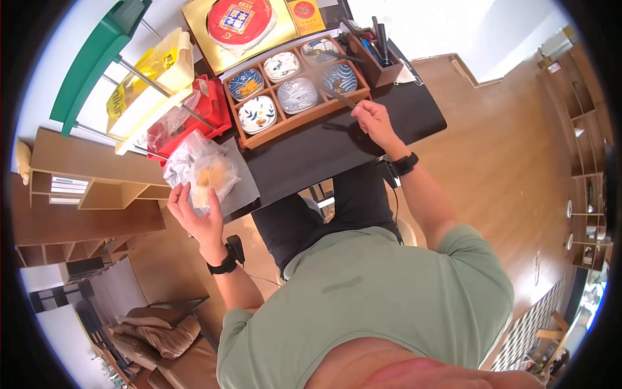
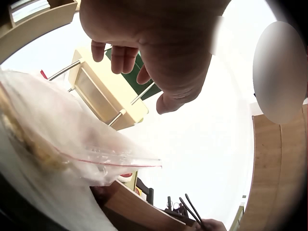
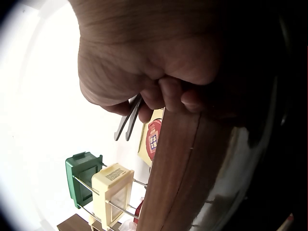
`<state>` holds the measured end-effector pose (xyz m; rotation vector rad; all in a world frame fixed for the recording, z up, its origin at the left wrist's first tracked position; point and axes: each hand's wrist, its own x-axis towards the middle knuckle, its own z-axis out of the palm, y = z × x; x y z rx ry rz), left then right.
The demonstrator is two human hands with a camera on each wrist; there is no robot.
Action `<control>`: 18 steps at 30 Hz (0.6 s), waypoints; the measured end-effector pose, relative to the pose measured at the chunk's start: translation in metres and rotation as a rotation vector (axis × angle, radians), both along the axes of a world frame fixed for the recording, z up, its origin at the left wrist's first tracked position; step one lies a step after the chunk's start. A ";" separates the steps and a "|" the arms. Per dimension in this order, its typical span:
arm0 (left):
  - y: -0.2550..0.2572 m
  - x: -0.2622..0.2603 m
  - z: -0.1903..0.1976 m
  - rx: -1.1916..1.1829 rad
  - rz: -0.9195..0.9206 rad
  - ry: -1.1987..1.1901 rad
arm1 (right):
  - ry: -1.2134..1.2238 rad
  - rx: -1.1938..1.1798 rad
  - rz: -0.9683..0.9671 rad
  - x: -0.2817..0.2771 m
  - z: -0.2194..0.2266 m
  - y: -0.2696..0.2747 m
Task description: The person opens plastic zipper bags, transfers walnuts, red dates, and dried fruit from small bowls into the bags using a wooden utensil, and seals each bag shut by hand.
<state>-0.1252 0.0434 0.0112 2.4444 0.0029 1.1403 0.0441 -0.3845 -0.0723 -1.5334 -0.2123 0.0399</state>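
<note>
My right hand grips a dark two-pronged tool, which looks like tongs, at the front right of a wooden divided tray. The tool's prongs stand apart below the curled fingers in the right wrist view. Several patterned bowls, among them a grey one and a white leaf-patterned one, sit in the tray's compartments. At the left, my left hand has its fingers loosely spread by a clear bag with yellowish contents. The left wrist view shows a gap between that hand and the bag.
Behind the tray lies a gold box with a round red package. A pen holder stands to its right. Red, cream and green bins rise at the left. The black table's front edge is near my legs.
</note>
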 end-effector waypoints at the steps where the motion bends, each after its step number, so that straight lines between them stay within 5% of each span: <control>1: -0.004 0.003 0.001 -0.009 0.012 -0.010 | 0.009 0.063 -0.005 0.000 0.001 -0.002; 8: 0.009 0.005 -0.024 -0.028 0.081 0.021 | -0.138 -0.071 -0.358 0.002 0.053 -0.049; 14: 0.010 0.002 -0.024 -0.086 0.129 0.083 | -0.220 -0.525 -0.413 -0.001 0.063 -0.084; 18: 0.011 0.001 -0.021 -0.102 0.129 0.096 | -0.177 -0.587 -0.449 -0.004 0.051 -0.083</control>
